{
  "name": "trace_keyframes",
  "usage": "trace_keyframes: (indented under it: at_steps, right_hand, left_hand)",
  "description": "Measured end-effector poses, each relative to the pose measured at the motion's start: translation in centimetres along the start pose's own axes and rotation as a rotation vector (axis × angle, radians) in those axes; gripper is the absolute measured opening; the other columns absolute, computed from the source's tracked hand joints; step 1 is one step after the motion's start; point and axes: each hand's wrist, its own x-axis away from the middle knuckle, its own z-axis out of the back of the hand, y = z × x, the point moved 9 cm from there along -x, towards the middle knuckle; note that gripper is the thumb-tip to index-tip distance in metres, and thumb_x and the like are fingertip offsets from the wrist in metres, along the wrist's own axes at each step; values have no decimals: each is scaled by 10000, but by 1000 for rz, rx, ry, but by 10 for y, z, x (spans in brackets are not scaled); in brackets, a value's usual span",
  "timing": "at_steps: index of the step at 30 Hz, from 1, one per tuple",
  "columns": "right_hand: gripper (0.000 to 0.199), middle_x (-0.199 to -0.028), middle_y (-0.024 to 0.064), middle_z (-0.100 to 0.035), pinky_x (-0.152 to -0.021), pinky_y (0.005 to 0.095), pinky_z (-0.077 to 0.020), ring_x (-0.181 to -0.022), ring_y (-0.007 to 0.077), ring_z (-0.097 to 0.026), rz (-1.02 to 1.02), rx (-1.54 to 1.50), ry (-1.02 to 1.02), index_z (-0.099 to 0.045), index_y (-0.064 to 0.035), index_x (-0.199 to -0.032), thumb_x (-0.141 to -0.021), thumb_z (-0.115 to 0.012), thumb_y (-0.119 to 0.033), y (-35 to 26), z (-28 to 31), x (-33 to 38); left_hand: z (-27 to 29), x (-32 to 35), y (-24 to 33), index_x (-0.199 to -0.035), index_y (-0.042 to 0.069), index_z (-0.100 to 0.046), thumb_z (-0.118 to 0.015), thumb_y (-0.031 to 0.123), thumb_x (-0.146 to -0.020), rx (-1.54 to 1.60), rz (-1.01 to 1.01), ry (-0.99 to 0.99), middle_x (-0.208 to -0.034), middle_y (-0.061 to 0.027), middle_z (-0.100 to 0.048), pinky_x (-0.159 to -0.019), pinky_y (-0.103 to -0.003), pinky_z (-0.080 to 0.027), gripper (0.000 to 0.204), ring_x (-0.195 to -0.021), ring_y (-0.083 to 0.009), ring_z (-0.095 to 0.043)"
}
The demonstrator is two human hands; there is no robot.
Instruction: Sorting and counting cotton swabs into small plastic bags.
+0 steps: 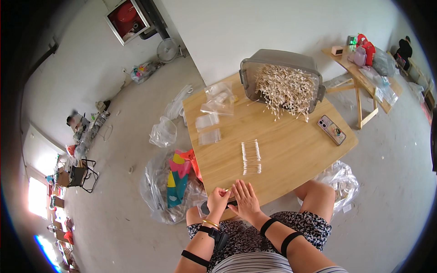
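At the near edge of the wooden table (282,154), my left hand (218,200) is closed, with fingertips pinched together near a small yellowish bit I cannot make out. Close beside it, my right hand (246,200) lies flat with fingers stretched out. Between and under the hands shows a dark strip with light lines, mostly hidden. Beyond my hands, a neat row of cotton swabs (251,157) lies side by side on the tabletop. Farther back, a grey plastic bin (284,57) rests tipped on its side, with a large heap of loose cotton swabs (287,88) spilling from its mouth.
Small clear bags (208,128) and a larger clear bag (218,98) lie on the table's left side. A phone (332,130) sits near the right edge. Filled plastic bags (157,182) stand on the floor at left. A second table (355,68) stands at back right.
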Motion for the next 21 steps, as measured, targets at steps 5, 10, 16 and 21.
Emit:
trace_keyframes:
  at_steps: [5, 10, 16, 21]
  right_hand:
    - [837, -1645, 162, -218, -1247, 496, -61, -1547, 299, -117, 2, -17, 10, -273, -43, -1570, -969, -396, -613, -1, 1, 0]
    - [839, -1641, 163, -225, -1247, 495, -63, -1544, 298, -127, 7, -2, -2, -275, -43, -1569, -969, -399, -616, -4, 0, -1]
    - [875, -1642, 169, -212, -1245, 497, -85, -1540, 307, -136, 9, -21, -1, -258, -32, -1570, -965, -390, -650, -2, 0, -1]
    - [897, -1649, 174, -186, -1246, 497, -84, -1541, 313, -128, 17, -20, -16, -244, -33, -1575, -958, -394, -667, -2, -4, -1]
  left_hand:
    - [11, 4, 28, -1007, 100, -628, -754, 281, -842, -61, -205, 72, -802, -64, -666, -649, -409, -515, 275, -756, -266, -672]
    - [21, 10, 31, -999, 107, -632, -726, 232, -866, -91, -307, 112, -827, -68, -660, -661, -412, -518, 205, -760, -282, -659]
    - [74, 12, -6, -934, 84, -674, -712, 312, -879, -186, -222, 166, -826, -104, -698, -671, -417, -529, 237, -778, -296, -691]
    - [52, 29, -7, -863, 65, -711, -702, 437, -865, -385, -160, -154, -819, -132, -726, -693, -422, -542, 372, -799, -331, -710]
